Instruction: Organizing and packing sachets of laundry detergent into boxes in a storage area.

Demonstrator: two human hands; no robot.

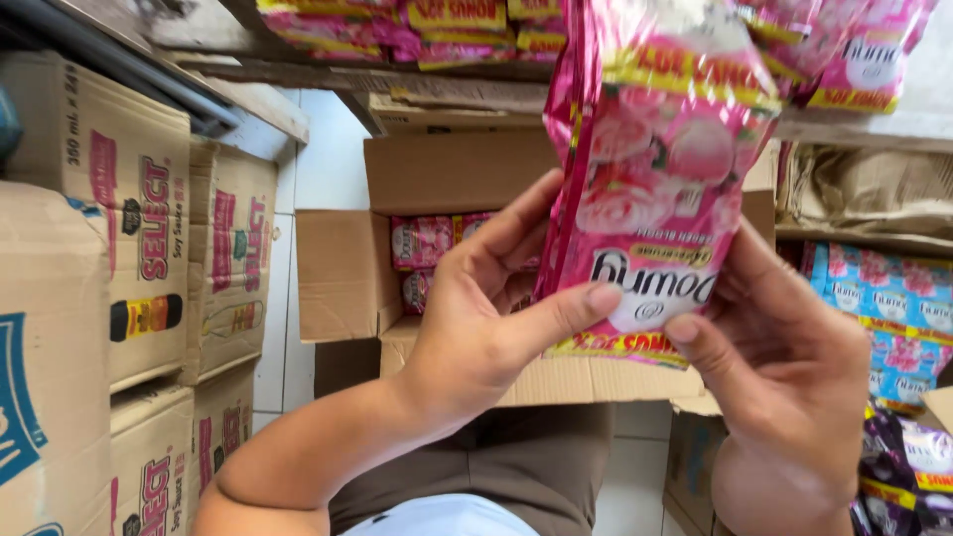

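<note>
At the far left, brown cardboard cartons (149, 228) stand stacked in at least two columns, about five faces showing, on a floor of pale tiles (278, 328) that runs back along a white wall. Right of them, in the middle, one open cardboard box (342, 273) sits with its flaps spread, and a few pink sachets (422, 241) lie packed inside; their full count is hidden by the hands. The left hand (486, 308) comes up from the near left, its thumb pressed across the lower front of a pink sachet strip (650, 189) and its fingers curled behind it. That strip hangs upright at centre right, in front of the box. The right hand (784, 347) clamps the strip's lower right edge, thumb in front, fingers behind. Above, more pink packs (467, 25) hang in a row. At the far right lie blue packs (893, 298) and, nearer, purple packs (908, 467).
</note>
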